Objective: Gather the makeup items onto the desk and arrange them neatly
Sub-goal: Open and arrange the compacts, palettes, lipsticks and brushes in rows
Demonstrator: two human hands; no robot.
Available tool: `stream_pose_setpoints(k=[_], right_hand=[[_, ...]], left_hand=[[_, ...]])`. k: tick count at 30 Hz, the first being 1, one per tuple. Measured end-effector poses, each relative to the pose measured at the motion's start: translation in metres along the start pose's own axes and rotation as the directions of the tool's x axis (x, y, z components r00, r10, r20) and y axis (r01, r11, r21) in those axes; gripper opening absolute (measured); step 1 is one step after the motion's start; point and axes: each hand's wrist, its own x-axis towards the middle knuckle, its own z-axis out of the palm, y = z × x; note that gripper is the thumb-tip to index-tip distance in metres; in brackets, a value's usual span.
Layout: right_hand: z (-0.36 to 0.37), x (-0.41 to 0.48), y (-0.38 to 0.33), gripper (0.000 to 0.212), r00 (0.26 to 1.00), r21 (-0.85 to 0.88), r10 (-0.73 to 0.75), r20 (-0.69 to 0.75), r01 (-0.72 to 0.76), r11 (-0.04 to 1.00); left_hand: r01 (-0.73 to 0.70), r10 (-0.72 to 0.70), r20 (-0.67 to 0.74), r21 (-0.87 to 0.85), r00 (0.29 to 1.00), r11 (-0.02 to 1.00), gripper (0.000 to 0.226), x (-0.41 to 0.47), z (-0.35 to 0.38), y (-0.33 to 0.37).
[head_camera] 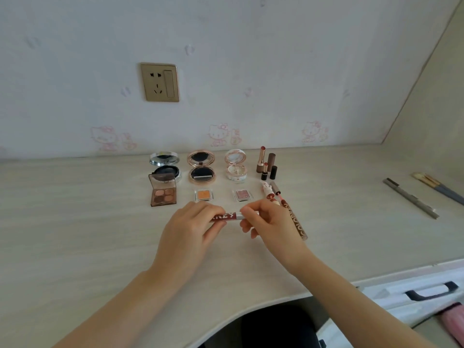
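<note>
Your left hand (193,222) and right hand (270,222) meet low over the desk (75,222), both clamped on one gloss (232,216) held level between them. Your left fingers curl round the dark red, lettered barrel, and your right thumb and fingers pinch the silver end. I cannot tell whether the gloss is lifted clear of the desk or brushing it. Just beyond the grip lie two small clear pans, the orange pan (204,195) ahead of your left knuckles and the pink pan (243,195) ahead of your right fingertips. Beyond the grip and to its left sits the palette (163,194), lid up, showing four brown shades. Farther from the grip, three open compacts stand in a row: the silver compact (165,167) behind the palette, the gold compact (201,167) behind the orange pan, and the floral compact (235,165) behind the pink pan. To the right of that row, the lipsticks (267,163) stand upright in a tight cluster, two of them uncapped. Just beside your right hand, on its outer side, a second gloss (296,222) lies pointing away from you, partly hidden by your knuckles. Well to the right of the grip, a pencil (411,198) and some brushes (437,187) lie apart from the rest.
</note>
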Motion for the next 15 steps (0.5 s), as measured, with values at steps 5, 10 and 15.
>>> stream_pose_setpoints(k=[5, 10, 15], right_hand=[[0.006, 0.0, 0.014, 0.009, 0.999, 0.004, -0.031, -0.009, 0.031, 1.0], [0.003, -0.002, 0.02, 0.007, 0.991, -0.021, -0.136, -0.001, 0.136, 0.991], [0.002, -0.005, 0.023, 0.019, 0.977, 0.013, -0.211, 0.017, 0.211, 0.977]], left_hand=[[0.009, -0.005, 0.08, -0.046, 0.997, 0.999, 0.028, -0.006, 0.005, -0.009], [0.034, -0.021, 0.094, -0.134, 0.995, 0.99, 0.033, -0.006, 0.005, -0.011], [0.06, -0.047, 0.074, -0.185, 0.996, 0.981, 0.034, -0.006, 0.004, -0.012]])
